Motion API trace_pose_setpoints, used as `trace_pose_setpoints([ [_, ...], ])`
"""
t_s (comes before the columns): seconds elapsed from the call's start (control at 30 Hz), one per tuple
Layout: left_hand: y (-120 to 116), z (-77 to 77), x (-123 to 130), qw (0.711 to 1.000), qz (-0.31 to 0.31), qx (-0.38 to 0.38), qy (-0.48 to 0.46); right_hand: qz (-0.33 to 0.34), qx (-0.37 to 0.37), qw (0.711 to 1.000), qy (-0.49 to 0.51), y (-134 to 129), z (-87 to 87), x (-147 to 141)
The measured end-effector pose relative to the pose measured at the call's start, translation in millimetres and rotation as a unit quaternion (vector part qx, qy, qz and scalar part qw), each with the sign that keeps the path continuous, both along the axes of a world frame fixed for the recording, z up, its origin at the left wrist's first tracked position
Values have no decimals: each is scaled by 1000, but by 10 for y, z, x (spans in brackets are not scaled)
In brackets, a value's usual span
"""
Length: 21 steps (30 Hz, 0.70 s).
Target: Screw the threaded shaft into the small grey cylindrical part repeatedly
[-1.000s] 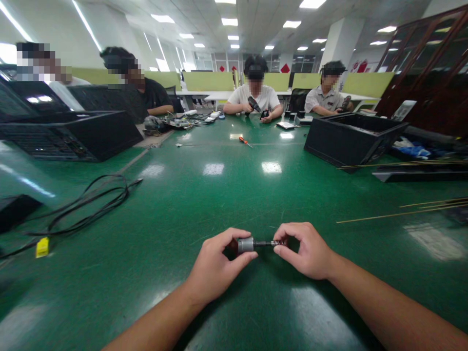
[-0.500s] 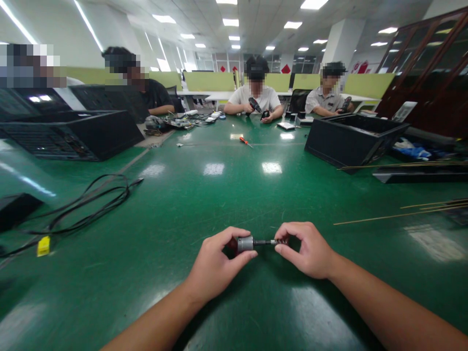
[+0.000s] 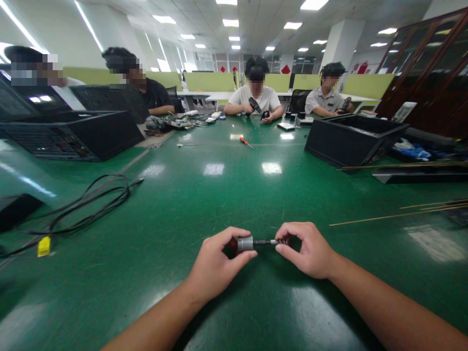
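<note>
Between my two hands lies a metal part, level and low over the green table: a grey cylinder (image 3: 245, 243) with a thin dark shaft (image 3: 262, 242) that ends in a short spiral piece (image 3: 281, 241). My left hand (image 3: 218, 263) closes thumb and fingers around the cylinder and partly hides its far end. At the other end, my right hand (image 3: 310, 251) pinches the spiral piece between thumb and forefinger. What kind of part it is I cannot tell.
Looped black cables (image 3: 106, 200) with a yellow tag (image 3: 44, 246) lie left. Black computer cases stand left (image 3: 106, 134) and right (image 3: 351, 141). An orange screwdriver (image 3: 244, 141) lies ahead. Thin rods (image 3: 383, 217) reach in from the right. Several people sit around the table, one holding a power drill (image 3: 254, 104).
Both hands keep nearly the same hold and place; my right hand has shifted very slightly to the right. At the far left, a person's head has moved a little lower.
</note>
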<state>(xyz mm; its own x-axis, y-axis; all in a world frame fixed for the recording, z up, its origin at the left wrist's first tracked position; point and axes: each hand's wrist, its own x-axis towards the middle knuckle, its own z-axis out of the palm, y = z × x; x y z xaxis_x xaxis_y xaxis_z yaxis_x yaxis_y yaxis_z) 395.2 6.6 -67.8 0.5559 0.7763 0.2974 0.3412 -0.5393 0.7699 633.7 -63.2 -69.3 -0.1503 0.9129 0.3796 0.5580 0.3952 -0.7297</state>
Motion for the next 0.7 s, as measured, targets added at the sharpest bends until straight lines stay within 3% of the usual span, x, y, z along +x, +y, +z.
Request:
trace_pose_setpoints([
  [0.5, 10, 28, -4, 1000, -2, 15, 2, -2, 0, 1000, 0, -9, 2, 4],
  [0.7, 59, 48, -19, 999, 21, -28, -16, 1, -10, 1000, -6, -5, 4, -5],
])
